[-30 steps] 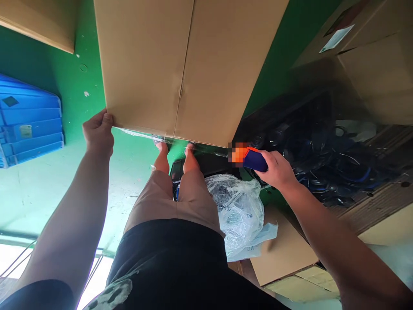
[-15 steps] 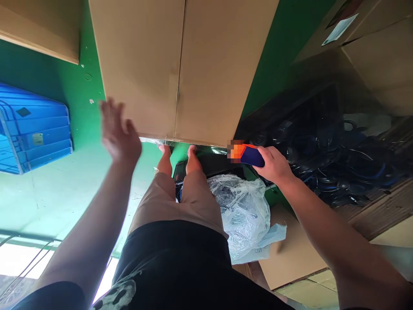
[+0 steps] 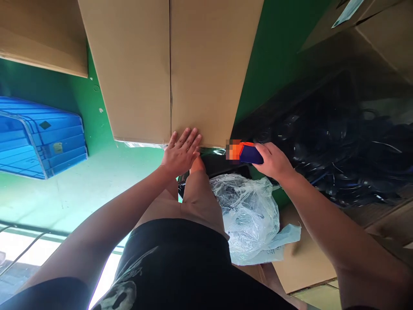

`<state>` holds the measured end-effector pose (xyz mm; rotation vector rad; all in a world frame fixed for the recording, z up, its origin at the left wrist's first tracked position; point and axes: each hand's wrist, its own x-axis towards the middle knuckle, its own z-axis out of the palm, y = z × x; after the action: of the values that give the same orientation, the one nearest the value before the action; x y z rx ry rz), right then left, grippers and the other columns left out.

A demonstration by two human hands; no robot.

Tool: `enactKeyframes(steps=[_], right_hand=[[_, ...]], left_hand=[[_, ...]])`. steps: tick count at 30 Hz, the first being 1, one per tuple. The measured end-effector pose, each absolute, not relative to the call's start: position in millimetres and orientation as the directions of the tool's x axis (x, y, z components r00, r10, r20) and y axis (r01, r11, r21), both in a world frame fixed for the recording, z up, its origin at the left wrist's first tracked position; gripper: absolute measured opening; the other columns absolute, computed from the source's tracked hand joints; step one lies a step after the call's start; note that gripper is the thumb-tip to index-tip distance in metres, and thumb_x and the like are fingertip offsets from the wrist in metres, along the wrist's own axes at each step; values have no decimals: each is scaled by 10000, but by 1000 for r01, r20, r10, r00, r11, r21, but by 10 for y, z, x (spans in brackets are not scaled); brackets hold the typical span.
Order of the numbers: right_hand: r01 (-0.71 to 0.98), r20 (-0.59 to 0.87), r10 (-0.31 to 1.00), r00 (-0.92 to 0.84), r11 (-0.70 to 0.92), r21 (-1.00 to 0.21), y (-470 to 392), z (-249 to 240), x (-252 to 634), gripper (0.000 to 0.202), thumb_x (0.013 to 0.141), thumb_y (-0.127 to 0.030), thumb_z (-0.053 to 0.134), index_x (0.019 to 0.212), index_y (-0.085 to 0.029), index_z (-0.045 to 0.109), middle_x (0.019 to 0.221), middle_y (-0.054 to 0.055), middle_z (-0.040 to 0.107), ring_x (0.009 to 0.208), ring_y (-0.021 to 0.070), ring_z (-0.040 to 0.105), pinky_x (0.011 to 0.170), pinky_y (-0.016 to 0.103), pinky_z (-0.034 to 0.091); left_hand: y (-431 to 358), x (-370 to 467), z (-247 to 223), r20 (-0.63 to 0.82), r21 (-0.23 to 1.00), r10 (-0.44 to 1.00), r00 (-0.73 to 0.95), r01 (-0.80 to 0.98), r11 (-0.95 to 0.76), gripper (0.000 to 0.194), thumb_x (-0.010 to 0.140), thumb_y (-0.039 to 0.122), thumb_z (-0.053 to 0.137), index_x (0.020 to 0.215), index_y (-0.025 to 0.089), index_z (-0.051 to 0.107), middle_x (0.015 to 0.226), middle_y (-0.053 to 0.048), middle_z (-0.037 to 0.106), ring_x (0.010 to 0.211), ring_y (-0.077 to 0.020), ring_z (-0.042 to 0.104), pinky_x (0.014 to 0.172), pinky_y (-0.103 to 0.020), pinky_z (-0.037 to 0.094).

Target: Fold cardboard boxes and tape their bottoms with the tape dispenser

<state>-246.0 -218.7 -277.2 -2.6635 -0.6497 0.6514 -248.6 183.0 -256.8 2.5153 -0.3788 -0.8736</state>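
Note:
A large cardboard box (image 3: 142, 73) lies in front of me, its two top flaps meeting at a seam that runs away from me. My left hand (image 3: 181, 151) rests flat, fingers stretched out, on the near edge of the box where the seam ends. In my right hand (image 3: 274, 160) is a dark-blue and orange handheld thing (image 3: 251, 155), close to the near right corner of the box. Its front end is pixelated, so I cannot tell its kind. A strip of clear film (image 3: 142, 144) shows along the box's near left edge.
A blue plastic crate (image 3: 64, 142) sits on the green floor (image 3: 106, 181) at left, below another cardboard box (image 3: 45, 38). Crumpled clear plastic (image 3: 248, 219) lies by my legs. Black cables in dark plastic (image 3: 322, 142) and more cardboard (image 3: 306, 254) are at right.
My left hand has moved right from the air beside the box onto its near edge at the seam. My right hand keeps its hold, almost in the same place.

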Motion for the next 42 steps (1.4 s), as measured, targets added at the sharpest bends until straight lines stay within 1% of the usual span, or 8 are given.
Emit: enactKeyframes(steps=[10, 16, 23, 30, 33, 36, 38, 42], right_hand=[[377, -308, 536, 786, -810, -449, -2322, -2755, -2432, 431, 874, -258, 685, 1291, -165, 629, 1010, 114, 653, 930, 290, 626, 855, 420, 558], [425, -362, 508, 781, -858, -287, -2262, -2547, -2399, 428, 886, -254, 656, 1293, -124, 647, 946, 132, 659, 885, 305, 605, 813, 429, 525], [473, -515, 455, 726, -875, -106, -1540, -1954, -2215, 556, 916, -134, 557, 1465, -60, 606, 962, 172, 676, 850, 292, 586, 767, 414, 442], [452, -686, 341, 643, -892, -19, -1016, -1633, -2006, 559, 1011, -82, 376, 1532, 0, 560, 1083, 240, 701, 982, 317, 636, 823, 424, 420], [425, -727, 304, 616, -905, -19, -893, -1820, -1995, 514, 989, -54, 354, 1414, 14, 635, 1124, 277, 700, 1010, 325, 638, 835, 436, 433], [302, -791, 188, 582, -953, -4, -973, -2107, -2062, 442, 991, -61, 348, 1260, 4, 694, 1129, 287, 698, 1014, 328, 656, 830, 435, 459], [152, -800, 67, 597, -988, 30, -1110, -2257, -2170, 411, 995, -116, 431, 1314, -16, 669, 1186, 282, 693, 1031, 337, 677, 831, 431, 487], [-365, -682, -286, 674, -930, 29, -1319, -2395, -2558, 604, 903, -313, 693, 1463, -111, 590, 1218, 225, 709, 1014, 342, 709, 845, 429, 540]], left_hand=[[1838, -2528, -2617, -502, 491, -390, 772, -117, -863, 700, 1100, 444, 449, 1769, 335, 275, 1796, -41, 288, 1702, -281, 166, 1422, -598, 31], [1820, -2535, -2597, -499, 489, -380, 778, -109, -865, 699, 1105, 453, 440, 1771, 334, 268, 1796, -40, 282, 1701, -275, 158, 1424, -584, 16], [1836, -2561, -2612, -431, 486, -398, 810, -163, -858, 697, 1099, 395, 475, 1766, 286, 307, 1793, -71, 305, 1704, -272, 175, 1423, -569, 18], [1870, -2591, -2687, -346, 469, -422, 838, -235, -851, 659, 1115, 410, 457, 1739, 211, 382, 1772, -128, 365, 1699, -289, 220, 1411, -589, 38], [1881, -2582, -2702, -347, 474, -413, 842, -223, -852, 657, 1108, 411, 467, 1730, 208, 403, 1772, -129, 371, 1696, -295, 240, 1411, -588, 44], [1884, -2571, -2698, -348, 481, -406, 845, -211, -851, 666, 1099, 406, 478, 1728, 201, 407, 1776, -129, 368, 1699, -300, 235, 1411, -585, 41], [1885, -2562, -2681, -356, 476, -408, 841, -212, -853, 675, 1098, 413, 477, 1730, 189, 400, 1781, -132, 356, 1700, -301, 233, 1410, -580, 26], [1903, -2529, -2613, -393, 429, -422, 817, -244, -870, 695, 1102, 421, 455, 1742, 162, 367, 1799, -138, 310, 1708, -302, 210, 1410, -575, 18]])
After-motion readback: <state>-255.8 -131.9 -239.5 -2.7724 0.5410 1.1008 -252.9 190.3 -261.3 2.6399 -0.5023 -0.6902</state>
